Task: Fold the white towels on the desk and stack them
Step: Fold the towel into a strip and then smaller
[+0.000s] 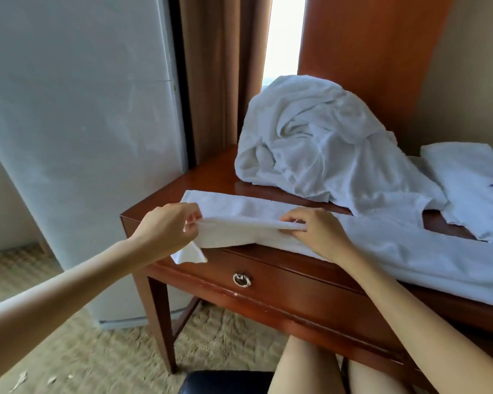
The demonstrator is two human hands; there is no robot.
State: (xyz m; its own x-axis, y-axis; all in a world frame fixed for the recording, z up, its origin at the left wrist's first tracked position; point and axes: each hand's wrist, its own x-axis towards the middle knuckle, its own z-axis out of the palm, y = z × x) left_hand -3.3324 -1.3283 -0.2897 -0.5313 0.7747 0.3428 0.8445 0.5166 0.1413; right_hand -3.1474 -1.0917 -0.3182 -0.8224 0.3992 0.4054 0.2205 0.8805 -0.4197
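While pinching towel [239,233] fold between left hand [165,226] and right hand [316,233], just over desk [208,172] front edge: risks pulling unevenly and skewing the crease. May also slide cloth floorward by loose corner [189,255] hanging below left grip. Beyond grip, heaped pile [310,137]; farther right, folded towel [467,177].

Lettering, one entry: blue stitched script on the folded towel [467,177], at my two o'clock (cut by the frame edge), unreadable to me. Nothing else lettered.
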